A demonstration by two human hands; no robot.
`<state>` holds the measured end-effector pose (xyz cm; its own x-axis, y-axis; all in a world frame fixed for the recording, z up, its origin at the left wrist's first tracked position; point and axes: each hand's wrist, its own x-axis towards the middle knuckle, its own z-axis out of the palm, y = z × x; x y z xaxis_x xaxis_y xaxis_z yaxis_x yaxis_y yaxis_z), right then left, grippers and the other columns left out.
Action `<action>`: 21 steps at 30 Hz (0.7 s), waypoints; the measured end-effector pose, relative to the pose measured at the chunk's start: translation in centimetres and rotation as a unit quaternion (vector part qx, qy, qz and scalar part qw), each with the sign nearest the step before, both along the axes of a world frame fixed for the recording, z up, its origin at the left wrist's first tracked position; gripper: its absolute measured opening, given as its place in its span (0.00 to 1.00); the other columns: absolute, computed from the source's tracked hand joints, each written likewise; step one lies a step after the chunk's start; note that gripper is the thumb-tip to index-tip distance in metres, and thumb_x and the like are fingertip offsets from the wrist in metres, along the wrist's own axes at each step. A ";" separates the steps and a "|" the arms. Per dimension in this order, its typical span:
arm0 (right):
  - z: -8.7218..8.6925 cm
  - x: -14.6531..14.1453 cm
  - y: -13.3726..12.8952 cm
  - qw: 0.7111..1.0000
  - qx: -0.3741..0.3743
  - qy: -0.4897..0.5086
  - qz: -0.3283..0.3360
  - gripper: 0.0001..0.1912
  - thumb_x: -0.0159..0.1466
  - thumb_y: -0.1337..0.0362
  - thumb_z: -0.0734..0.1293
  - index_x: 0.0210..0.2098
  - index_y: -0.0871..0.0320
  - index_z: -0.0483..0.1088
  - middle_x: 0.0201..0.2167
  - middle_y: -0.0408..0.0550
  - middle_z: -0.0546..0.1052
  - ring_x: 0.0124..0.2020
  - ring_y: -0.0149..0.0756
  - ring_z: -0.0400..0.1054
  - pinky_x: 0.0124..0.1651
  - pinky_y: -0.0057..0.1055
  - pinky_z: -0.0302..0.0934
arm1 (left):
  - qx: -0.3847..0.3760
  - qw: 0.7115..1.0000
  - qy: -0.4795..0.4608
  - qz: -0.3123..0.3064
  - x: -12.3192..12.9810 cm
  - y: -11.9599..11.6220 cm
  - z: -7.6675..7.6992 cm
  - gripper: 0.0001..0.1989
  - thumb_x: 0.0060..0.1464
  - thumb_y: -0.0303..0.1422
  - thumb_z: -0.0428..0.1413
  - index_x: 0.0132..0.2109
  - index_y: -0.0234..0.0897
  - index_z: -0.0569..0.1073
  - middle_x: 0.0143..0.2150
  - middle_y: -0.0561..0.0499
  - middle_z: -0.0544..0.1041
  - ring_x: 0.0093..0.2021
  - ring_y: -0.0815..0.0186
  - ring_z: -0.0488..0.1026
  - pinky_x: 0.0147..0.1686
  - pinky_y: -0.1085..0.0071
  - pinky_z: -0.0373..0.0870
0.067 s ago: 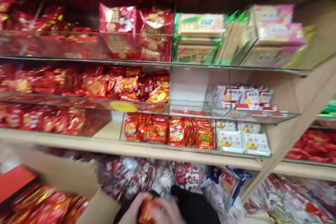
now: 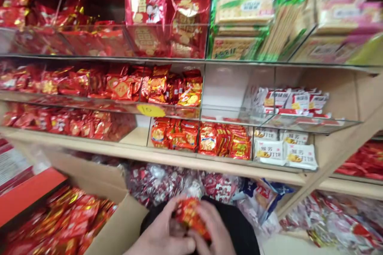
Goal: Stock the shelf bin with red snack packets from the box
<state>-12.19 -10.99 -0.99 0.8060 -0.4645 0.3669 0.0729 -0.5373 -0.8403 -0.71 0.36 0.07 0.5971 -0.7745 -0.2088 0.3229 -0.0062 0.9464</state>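
Observation:
Low in the view, over a dark-clothed knee, my left hand (image 2: 163, 229) and my right hand (image 2: 218, 229) are both closed around a small bunch of red and gold snack packets (image 2: 191, 214). The fingers hide part of the bunch, and some blur keeps me from telling how many packets it has. To the left stands an open cardboard box (image 2: 115, 223) filled with similar shiny red and gold packets (image 2: 72, 223). Facing me on the bottom shelf (image 2: 173, 158), red packets (image 2: 182, 135) lie beside white packets (image 2: 269, 151).
Glass-fronted shelves hold red packets (image 2: 119, 87), green-wrapped biscuits (image 2: 243, 10) and pink-wrapped biscuits (image 2: 344, 10). A yellow price tag (image 2: 151, 110) hangs on one divider. Under the bottom shelf lie clear bags of sweets (image 2: 152, 185) and a blue bag (image 2: 265, 197). A slanting wooden upright (image 2: 332, 159) stands at right.
The view has shifted, bringing more of the box and hands into sight. The red packets between my hands show more clearly; both hands remain around them.

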 end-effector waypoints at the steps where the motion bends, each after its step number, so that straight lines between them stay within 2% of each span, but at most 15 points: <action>1: 0.0 -0.5 -0.2 0.996 0.090 -0.006 -0.022 0.21 0.59 0.59 0.63 0.51 0.51 0.63 0.51 0.50 0.69 0.52 0.45 0.63 0.53 0.41 0.59 | -0.006 1.000 -0.007 0.009 -0.8 0.2 0.2 0.36 0.34 0.30 0.66 0.52 0.46 0.61 0.37 0.54 0.72 0.25 0.73 0.68 0.28 0.73 0.66; 3: 0.1 -1.4 -0.3 0.955 0.293 -0.020 -0.039 0.25 0.57 0.55 0.64 0.53 0.53 0.60 0.50 0.51 0.70 0.49 0.45 0.66 0.49 0.39 0.63 | -0.045 0.999 0.024 0.009 -2.4 0.2 0.8 0.36 0.42 0.32 0.62 0.57 0.46 0.54 0.45 0.51 0.70 0.38 0.68 0.71 0.40 0.71 0.67; 4: 0.3 -1.8 -0.1 0.928 0.369 -0.026 -0.033 0.27 0.57 0.54 0.64 0.53 0.54 0.59 0.49 0.51 0.71 0.47 0.45 0.67 0.47 0.39 0.64 | -0.076 0.995 0.063 0.004 -3.2 0.1 1.3 0.33 0.47 0.33 0.58 0.57 0.45 0.52 0.48 0.49 0.70 0.45 0.66 0.70 0.46 0.69 0.65; 5: 0.3 -2.2 0.1 0.912 0.409 -0.030 -0.023 0.27 0.57 0.53 0.64 0.54 0.54 0.59 0.49 0.51 0.71 0.47 0.45 0.67 0.47 0.39 0.65 | -0.108 0.989 0.105 0.000 -4.0 -0.1 1.8 0.28 0.51 0.33 0.55 0.57 0.44 0.52 0.50 0.47 0.69 0.49 0.63 0.68 0.49 0.66 0.63; 7: 0.2 -2.8 0.3 0.909 0.414 -0.033 -0.032 0.26 0.57 0.53 0.64 0.53 0.53 0.60 0.51 0.50 0.69 0.50 0.45 0.65 0.50 0.39 0.62 | -0.157 0.973 0.171 0.000 -5.3 -0.6 2.6 0.22 0.53 0.30 0.52 0.54 0.44 0.55 0.50 0.47 0.71 0.49 0.61 0.70 0.48 0.63 0.65; 11: -0.6 -4.0 -0.6 0.929 0.363 -0.039 -0.059 0.22 0.60 0.51 0.59 0.51 0.51 0.64 0.55 0.47 0.65 0.56 0.42 0.57 0.56 0.36 0.56 | -0.179 0.967 0.179 0.038 -6.5 -1.4 3.2 0.13 0.54 0.27 0.50 0.46 0.41 0.60 0.42 0.49 0.75 0.42 0.64 0.74 0.42 0.67 0.69; 13: -0.8 -4.3 -1.5 0.919 0.388 -0.049 -0.046 0.21 0.61 0.50 0.59 0.50 0.51 0.66 0.54 0.47 0.67 0.55 0.43 0.59 0.54 0.36 0.59 | -0.185 0.964 0.181 0.057 -6.5 -1.9 3.1 0.12 0.55 0.28 0.50 0.47 0.42 0.59 0.42 0.49 0.76 0.40 0.66 0.75 0.39 0.69 0.70; 17: -0.5 -4.0 -2.9 0.879 0.471 -0.060 -0.030 0.20 0.58 0.49 0.62 0.45 0.53 0.69 0.47 0.49 0.73 0.45 0.45 0.68 0.42 0.36 0.67 | -0.180 0.966 0.177 0.063 -5.9 -3.7 2.7 0.15 0.55 0.28 0.50 0.49 0.43 0.57 0.42 0.49 0.75 0.39 0.64 0.75 0.37 0.67 0.71; 21: 0.0 -2.4 -3.8 0.875 0.474 -0.096 -0.023 0.23 0.52 0.57 0.70 0.47 0.52 0.66 0.47 0.48 0.73 0.48 0.42 0.67 0.46 0.34 0.65 | -0.205 0.955 0.200 0.084 -5.1 -6.3 2.3 0.15 0.56 0.29 0.49 0.49 0.44 0.57 0.43 0.50 0.75 0.42 0.65 0.74 0.41 0.67 0.70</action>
